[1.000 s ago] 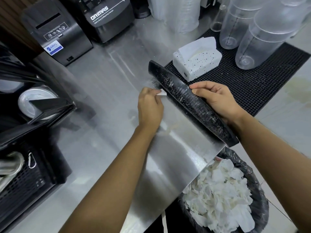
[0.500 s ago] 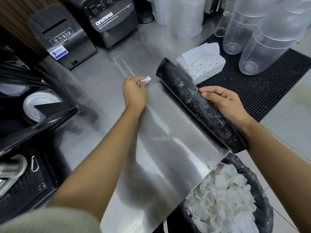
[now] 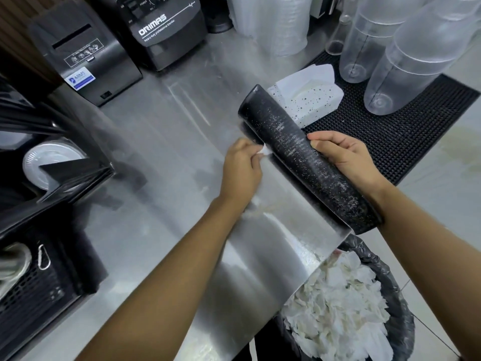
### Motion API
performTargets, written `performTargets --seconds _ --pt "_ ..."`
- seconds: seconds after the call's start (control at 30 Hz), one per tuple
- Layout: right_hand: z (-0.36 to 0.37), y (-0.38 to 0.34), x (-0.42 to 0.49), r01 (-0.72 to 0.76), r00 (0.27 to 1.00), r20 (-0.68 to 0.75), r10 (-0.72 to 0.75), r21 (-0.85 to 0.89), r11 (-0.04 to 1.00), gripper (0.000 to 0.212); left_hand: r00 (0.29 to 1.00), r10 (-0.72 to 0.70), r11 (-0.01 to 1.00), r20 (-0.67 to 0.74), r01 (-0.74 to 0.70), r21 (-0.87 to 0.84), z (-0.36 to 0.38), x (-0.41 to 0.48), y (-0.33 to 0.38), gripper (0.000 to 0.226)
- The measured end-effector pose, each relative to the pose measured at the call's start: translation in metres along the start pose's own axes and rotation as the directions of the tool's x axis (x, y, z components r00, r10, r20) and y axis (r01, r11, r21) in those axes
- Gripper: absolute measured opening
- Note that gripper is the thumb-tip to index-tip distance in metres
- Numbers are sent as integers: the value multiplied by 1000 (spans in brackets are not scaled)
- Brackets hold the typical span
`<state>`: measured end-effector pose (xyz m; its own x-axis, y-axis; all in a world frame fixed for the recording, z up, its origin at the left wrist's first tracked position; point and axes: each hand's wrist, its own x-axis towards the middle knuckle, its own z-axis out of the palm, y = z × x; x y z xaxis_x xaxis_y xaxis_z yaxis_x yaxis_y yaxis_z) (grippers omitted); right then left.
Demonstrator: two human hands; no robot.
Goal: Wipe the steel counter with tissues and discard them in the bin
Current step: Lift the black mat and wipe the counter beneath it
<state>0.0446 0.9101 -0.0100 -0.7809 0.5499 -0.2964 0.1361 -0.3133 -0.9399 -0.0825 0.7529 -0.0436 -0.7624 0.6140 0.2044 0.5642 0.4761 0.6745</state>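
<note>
My left hand [image 3: 242,173] grips a small white tissue [image 3: 265,151] and presses it on the steel counter [image 3: 166,142] right beside the rolled-back edge of a black rubber mat [image 3: 299,152]. My right hand [image 3: 348,160] holds that rolled edge up off the counter, thumb on top. A black-lined bin [image 3: 390,277] stands below the counter's near right corner, full of crumpled white tissues [image 3: 335,308]. A white spotted tissue box [image 3: 309,100] sits on the flat part of the mat, one sheet sticking up.
Clear plastic jugs [image 3: 406,71] stand on the mat at the back right. A black blender base [image 3: 166,29] and a black receipt printer [image 3: 88,56] line the back left. A black rack with lids [image 3: 52,162] and a mesh basket [image 3: 33,285] border the left.
My left hand, which had wiped out to the far left half a second ago, has come back with the tissue to the mat's rolled edge. My right hand keeps the roll lifted.
</note>
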Motion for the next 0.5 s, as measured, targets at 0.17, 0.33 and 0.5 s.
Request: performTargets --seconds 0.17,0.33,0.5 --pt "1 0 -1 -2 1000 6 2 -2 1000 16 995 74 997 61 -72 -33 8 -34 18 27" --pt "1 0 0 17 1000 13 -17 -16 1000 16 979 144 988 142 -134 -81 8 -62 35 29" --pt "2 0 0 26 999 31 -26 -20 999 16 917 135 963 376 -32 -268 -12 -60 35 25"
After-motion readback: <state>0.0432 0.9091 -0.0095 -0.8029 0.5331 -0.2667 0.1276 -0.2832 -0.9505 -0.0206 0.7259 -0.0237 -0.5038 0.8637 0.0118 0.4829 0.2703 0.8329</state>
